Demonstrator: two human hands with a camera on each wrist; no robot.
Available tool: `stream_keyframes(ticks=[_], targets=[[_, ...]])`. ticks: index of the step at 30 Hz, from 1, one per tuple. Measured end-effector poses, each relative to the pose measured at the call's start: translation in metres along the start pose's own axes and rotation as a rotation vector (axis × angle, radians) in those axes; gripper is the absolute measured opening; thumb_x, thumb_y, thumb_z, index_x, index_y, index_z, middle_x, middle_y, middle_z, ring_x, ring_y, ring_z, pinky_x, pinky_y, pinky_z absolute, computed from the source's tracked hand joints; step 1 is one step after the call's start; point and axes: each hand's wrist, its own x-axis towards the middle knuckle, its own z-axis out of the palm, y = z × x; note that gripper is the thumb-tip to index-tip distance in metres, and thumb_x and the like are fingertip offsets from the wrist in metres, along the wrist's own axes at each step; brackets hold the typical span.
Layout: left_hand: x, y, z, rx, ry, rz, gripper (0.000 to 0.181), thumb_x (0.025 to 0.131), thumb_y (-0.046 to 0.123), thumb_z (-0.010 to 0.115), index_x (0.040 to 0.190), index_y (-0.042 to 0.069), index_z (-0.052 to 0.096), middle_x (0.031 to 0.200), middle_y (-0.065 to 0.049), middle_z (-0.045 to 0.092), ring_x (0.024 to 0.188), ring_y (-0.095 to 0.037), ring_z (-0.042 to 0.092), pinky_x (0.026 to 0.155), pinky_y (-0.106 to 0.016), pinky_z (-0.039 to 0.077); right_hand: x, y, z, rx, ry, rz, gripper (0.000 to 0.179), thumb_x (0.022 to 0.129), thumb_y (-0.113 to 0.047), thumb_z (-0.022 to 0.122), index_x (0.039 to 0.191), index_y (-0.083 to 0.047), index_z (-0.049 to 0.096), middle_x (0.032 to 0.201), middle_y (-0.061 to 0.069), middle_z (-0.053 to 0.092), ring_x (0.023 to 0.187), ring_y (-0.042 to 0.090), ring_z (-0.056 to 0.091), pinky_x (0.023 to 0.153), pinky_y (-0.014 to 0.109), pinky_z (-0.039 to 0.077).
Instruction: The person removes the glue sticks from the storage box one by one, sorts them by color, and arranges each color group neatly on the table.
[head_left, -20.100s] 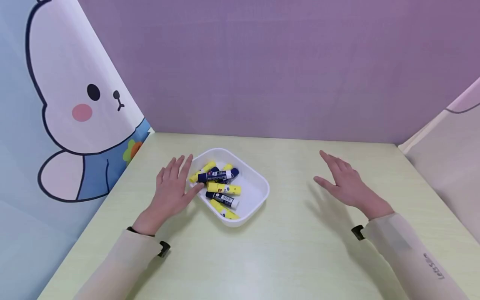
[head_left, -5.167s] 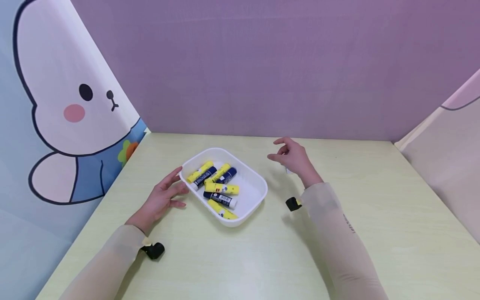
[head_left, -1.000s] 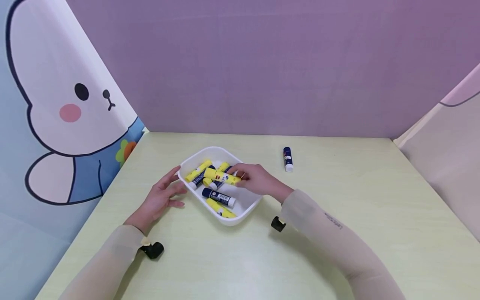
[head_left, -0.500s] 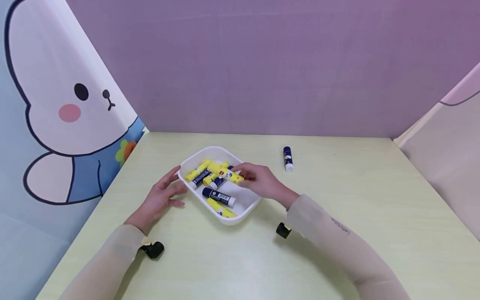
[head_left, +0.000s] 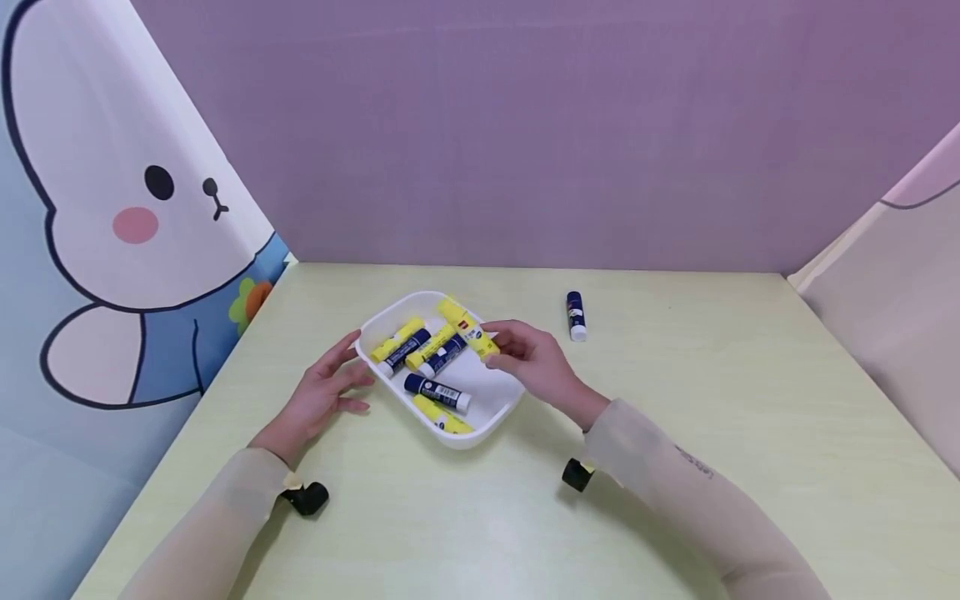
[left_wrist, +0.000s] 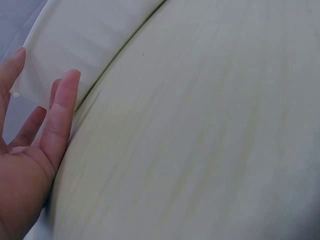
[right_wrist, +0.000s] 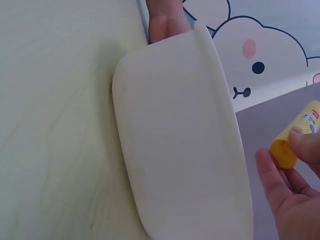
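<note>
In the head view my right hand point(head_left: 536, 367) pinches a yellow glue stick point(head_left: 468, 327) between thumb and fingers, slanted over the right part of a white plastic tray point(head_left: 498, 417). The right wrist view shows the yellow glue stick point(right_wrist: 305, 125) above the tray's rim, its end towards the camera. My left hand point(head_left: 318, 404) rests its extended fingers against the tray's left side, also visible in the left wrist view. Inside the tray lie several yellow and dark blue glue sticks, such as a navy one point(head_left: 437, 393) with a white end.
A navy glue stick point(head_left: 576, 317) lies alone on the pale table point(head_left: 675, 375), right of the tray. A purple backdrop point(head_left: 562, 150) stands along the table's far edge, with a cartoon-printed sheet point(head_left: 82, 267) at the left.
My right hand has drawn the yellow glue stick rightward from the pile and turned it steeper. Before that, the navy glue stick went from tray to table. My left hand stays put lately.
</note>
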Motion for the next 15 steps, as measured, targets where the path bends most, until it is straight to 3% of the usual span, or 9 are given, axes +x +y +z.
stream_keyframes(ticks=[7,15], targets=[[0.000,0.000,0.000,-0.003,0.000,0.002,0.067,0.102,0.025,0.060,0.159,0.030,0.025,0.155,-0.011,0.029,0.097,-0.011,0.063,0.069,-0.030,0.062,-0.004,0.002,-0.006,0.129,0.074,-0.014,0.043,0.089,0.008,0.069,0.130,-0.003,0.062,0.103,0.016,0.066,0.087,0.024,0.064,0.075,0.026,0.059],[0.000,0.001,0.000,0.003,0.009,-0.013,0.067,0.101,0.026,0.060,0.159,0.032,0.025,0.157,-0.010,0.028,0.098,-0.011,0.063,0.070,-0.030,0.062,-0.010,0.005,-0.018,0.318,0.154,-0.010,0.043,0.090,0.014,0.063,0.132,0.006,0.056,0.102,0.016,0.063,0.087,0.016,0.069,0.082,0.029,0.060]])
